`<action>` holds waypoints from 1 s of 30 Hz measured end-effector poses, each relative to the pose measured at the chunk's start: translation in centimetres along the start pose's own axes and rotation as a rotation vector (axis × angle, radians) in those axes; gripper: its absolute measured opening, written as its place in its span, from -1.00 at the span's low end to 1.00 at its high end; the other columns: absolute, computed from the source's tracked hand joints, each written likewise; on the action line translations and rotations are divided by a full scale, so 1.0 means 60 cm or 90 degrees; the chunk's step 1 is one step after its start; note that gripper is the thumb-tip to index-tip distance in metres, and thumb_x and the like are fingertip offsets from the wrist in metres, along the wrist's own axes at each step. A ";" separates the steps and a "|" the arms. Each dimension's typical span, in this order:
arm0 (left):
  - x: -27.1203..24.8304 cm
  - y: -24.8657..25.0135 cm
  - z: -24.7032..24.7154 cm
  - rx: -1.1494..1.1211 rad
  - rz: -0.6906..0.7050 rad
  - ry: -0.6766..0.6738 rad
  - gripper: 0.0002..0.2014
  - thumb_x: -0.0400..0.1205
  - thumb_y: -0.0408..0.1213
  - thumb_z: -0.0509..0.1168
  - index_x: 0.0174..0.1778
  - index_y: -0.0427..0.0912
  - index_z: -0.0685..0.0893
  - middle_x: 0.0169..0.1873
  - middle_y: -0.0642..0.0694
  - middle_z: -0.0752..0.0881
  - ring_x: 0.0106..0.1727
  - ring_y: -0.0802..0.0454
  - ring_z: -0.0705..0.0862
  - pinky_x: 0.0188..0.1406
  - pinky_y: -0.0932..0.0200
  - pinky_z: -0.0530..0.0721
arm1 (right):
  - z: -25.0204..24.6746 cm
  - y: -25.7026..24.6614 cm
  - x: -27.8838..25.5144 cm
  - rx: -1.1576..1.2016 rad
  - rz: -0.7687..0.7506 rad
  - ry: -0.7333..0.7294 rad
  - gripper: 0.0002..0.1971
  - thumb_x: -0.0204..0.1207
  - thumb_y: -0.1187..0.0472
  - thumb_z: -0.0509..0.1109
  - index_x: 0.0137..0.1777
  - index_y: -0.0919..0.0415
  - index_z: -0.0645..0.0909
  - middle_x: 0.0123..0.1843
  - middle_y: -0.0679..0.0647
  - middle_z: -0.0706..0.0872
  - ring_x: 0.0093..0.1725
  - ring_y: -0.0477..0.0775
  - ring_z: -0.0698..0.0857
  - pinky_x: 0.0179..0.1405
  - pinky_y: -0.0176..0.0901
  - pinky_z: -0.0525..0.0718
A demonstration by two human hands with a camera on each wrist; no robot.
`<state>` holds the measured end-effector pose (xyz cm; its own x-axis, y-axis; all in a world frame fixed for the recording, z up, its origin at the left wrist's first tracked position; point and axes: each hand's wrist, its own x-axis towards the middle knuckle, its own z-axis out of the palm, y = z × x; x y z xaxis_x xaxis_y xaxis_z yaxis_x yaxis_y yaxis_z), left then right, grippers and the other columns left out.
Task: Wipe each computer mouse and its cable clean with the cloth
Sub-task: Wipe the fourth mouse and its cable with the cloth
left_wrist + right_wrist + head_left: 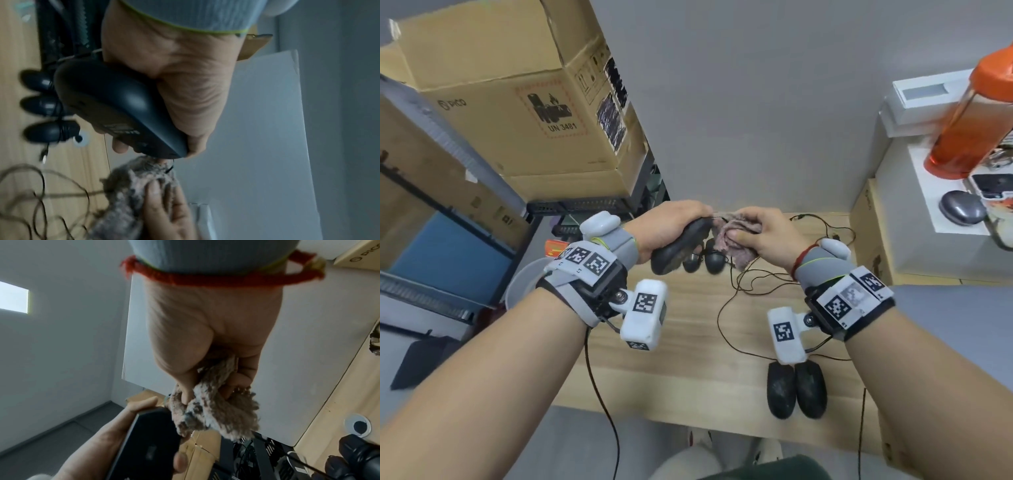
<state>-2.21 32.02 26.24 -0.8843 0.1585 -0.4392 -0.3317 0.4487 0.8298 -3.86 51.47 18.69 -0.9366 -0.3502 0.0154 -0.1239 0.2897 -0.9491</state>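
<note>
left hand (666, 226): grip clenched round black mouse (679, 246), held above the counter (688, 342) | right hand (763, 236): grip bunched on cloth (726, 236) | relation: mouse's long axis points its front end at the cloth, touching it; right hand nearer the loose cable (743, 284) | other mice (796, 389) on counter

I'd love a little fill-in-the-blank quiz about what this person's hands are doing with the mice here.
1. The left hand grips a black ____.
2. The right hand holds a crumpled ____ against the front end of the held mouse.
3. At the near edge of the wooden table, ____ black mice lie side by side.

Missing words: mouse; cloth; two
</note>
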 end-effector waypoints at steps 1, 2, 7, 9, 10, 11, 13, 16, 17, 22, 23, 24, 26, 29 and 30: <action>0.003 -0.010 -0.004 0.068 0.023 0.014 -0.71 0.75 -0.01 0.27 -0.09 -0.13 0.73 -0.31 -0.18 0.76 -0.28 -0.11 0.68 -0.18 0.03 0.61 | 0.004 0.003 0.002 -0.036 0.004 0.008 -0.87 0.53 0.36 0.48 0.04 0.18 0.71 -0.17 0.01 0.77 -0.18 -0.12 0.69 -0.07 -0.27 0.67; 0.006 -0.018 -0.005 0.137 0.040 0.025 -0.69 0.72 0.07 0.28 -0.13 -0.06 0.76 -0.31 -0.13 0.78 -0.28 -0.07 0.68 -0.14 0.04 0.61 | 0.006 0.004 0.004 -0.074 0.006 0.014 -0.88 0.52 0.31 0.50 0.03 0.19 0.73 -0.16 0.04 0.78 -0.15 -0.05 0.71 -0.02 -0.16 0.68; 0.025 -0.034 -0.001 0.325 0.082 0.048 -0.55 0.59 0.39 0.23 -0.12 0.10 0.78 -0.28 -0.03 0.82 -0.20 -0.12 0.76 -0.07 0.02 0.67 | 0.018 -0.015 0.010 -0.261 0.001 0.037 -0.87 0.52 0.09 0.49 0.02 0.05 0.75 -0.35 -0.07 0.74 -0.10 0.10 0.77 0.03 -0.10 0.68; 0.036 -0.032 -0.005 0.375 0.112 0.044 -0.64 0.69 0.25 0.25 -0.12 0.06 0.76 -0.37 0.02 0.77 -0.27 -0.01 0.72 -0.18 0.10 0.61 | 0.018 -0.028 0.011 -0.347 -0.001 0.034 -0.89 0.53 0.05 0.46 -0.01 0.03 0.73 -0.49 -0.07 0.66 -0.18 0.13 0.79 0.00 -0.07 0.71; 0.037 -0.031 -0.004 0.402 0.118 0.048 -0.67 0.71 0.21 0.26 -0.13 0.06 0.75 -0.41 0.04 0.74 -0.30 0.02 0.69 -0.19 0.12 0.58 | 0.016 -0.032 0.011 -0.389 -0.008 0.029 -0.88 0.53 0.04 0.45 -0.01 0.02 0.72 -0.47 -0.03 0.65 -0.16 0.19 0.78 -0.02 -0.02 0.72; 0.042 -0.031 -0.003 0.419 0.127 0.051 -0.69 0.70 0.20 0.26 -0.15 0.09 0.74 -0.42 0.07 0.72 -0.30 0.04 0.68 -0.16 0.12 0.60 | 0.017 -0.036 0.011 -0.436 -0.008 0.026 -0.87 0.53 0.03 0.44 0.00 0.01 0.70 -0.40 0.01 0.68 -0.11 0.25 0.77 -0.02 0.03 0.71; 0.060 -0.037 -0.002 0.423 0.145 0.054 -0.69 0.62 0.27 0.26 -0.19 0.14 0.71 -0.43 0.10 0.72 -0.28 0.04 0.67 -0.01 0.06 0.69 | 0.015 -0.046 0.013 -0.512 -0.001 0.027 -0.84 0.51 0.05 0.43 0.06 0.00 0.66 -0.14 0.06 0.79 0.03 0.30 0.73 0.00 0.06 0.68; 0.080 -0.045 -0.013 0.408 0.167 0.044 -0.66 0.48 0.29 0.20 -0.20 0.15 0.71 -0.43 0.11 0.72 -0.31 0.06 0.64 0.03 -0.03 0.72 | 0.013 -0.059 0.019 -0.512 0.015 0.047 -0.79 0.48 0.06 0.46 0.10 0.01 0.61 -0.01 0.06 0.81 0.05 0.29 0.73 0.03 0.05 0.66; 0.086 -0.046 -0.022 0.405 0.177 0.038 -0.70 0.53 0.25 0.23 -0.22 0.14 0.71 -0.41 0.11 0.72 -0.32 0.08 0.63 0.02 -0.01 0.72 | 0.013 -0.062 0.023 -0.511 0.021 0.051 -0.80 0.48 0.05 0.47 0.07 0.01 0.62 -0.07 0.07 0.82 0.01 0.29 0.75 0.02 0.04 0.68; 0.105 -0.063 -0.073 0.397 0.218 0.008 -0.80 0.71 -0.02 0.32 -0.20 0.07 0.74 -0.37 0.13 0.68 -0.29 0.09 0.58 -0.13 0.15 0.55 | 0.018 -0.053 0.037 -0.595 0.133 0.031 -0.82 0.43 0.16 0.42 0.02 0.03 0.69 -0.23 0.15 0.79 0.00 0.27 0.74 -0.05 -0.01 0.69; 0.108 -0.065 -0.077 0.395 0.221 0.008 -0.79 0.71 -0.02 0.33 -0.21 0.06 0.74 -0.40 0.13 0.66 -0.32 0.12 0.57 -0.17 0.16 0.52 | 0.015 -0.049 0.038 -0.585 0.151 0.041 -0.84 0.42 0.16 0.42 0.00 0.04 0.68 -0.30 0.12 0.76 -0.03 0.25 0.75 -0.06 -0.02 0.70; 0.107 -0.067 -0.081 0.390 0.225 0.011 -0.79 0.71 -0.03 0.33 -0.22 0.06 0.73 -0.43 0.13 0.65 -0.33 0.12 0.55 -0.20 0.16 0.51 | 0.016 -0.049 0.040 -0.560 0.158 0.053 -0.87 0.42 0.15 0.43 -0.04 0.05 0.67 -0.39 0.07 0.73 -0.08 0.22 0.75 -0.06 -0.03 0.70; 0.106 -0.068 -0.085 0.372 0.233 0.022 -0.79 0.70 -0.03 0.33 -0.24 0.06 0.72 -0.44 0.12 0.64 -0.33 0.10 0.56 -0.20 0.15 0.51 | 0.020 -0.046 0.044 -0.476 0.150 0.067 -0.87 0.42 0.07 0.51 -0.09 0.06 0.68 -0.43 -0.01 0.75 -0.18 0.10 0.76 -0.05 -0.09 0.70; 0.103 -0.065 -0.093 0.354 0.252 0.034 -0.81 0.70 -0.04 0.33 -0.20 0.05 0.74 -0.36 0.05 0.69 -0.29 0.07 0.57 -0.15 0.14 0.54 | 0.040 -0.052 0.052 -0.243 0.122 0.056 -0.84 0.40 0.04 0.61 -0.07 -0.02 0.74 -0.29 -0.08 0.81 -0.21 -0.07 0.78 -0.01 -0.13 0.72; 0.102 -0.060 -0.094 0.348 0.261 0.034 -0.80 0.70 -0.05 0.33 -0.23 0.09 0.73 -0.34 0.03 0.71 -0.29 0.08 0.57 -0.14 0.14 0.54 | 0.047 -0.057 0.053 -0.201 0.120 0.045 -0.87 0.42 0.09 0.61 -0.08 -0.01 0.75 -0.30 -0.12 0.80 -0.25 -0.17 0.74 -0.03 -0.20 0.71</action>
<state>-8.27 26.40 22.54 -0.9225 0.3736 -0.0975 0.2350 0.7436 0.6260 -5.48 46.87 21.08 -0.9714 -0.2058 -0.1183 -0.0321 0.6077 -0.7935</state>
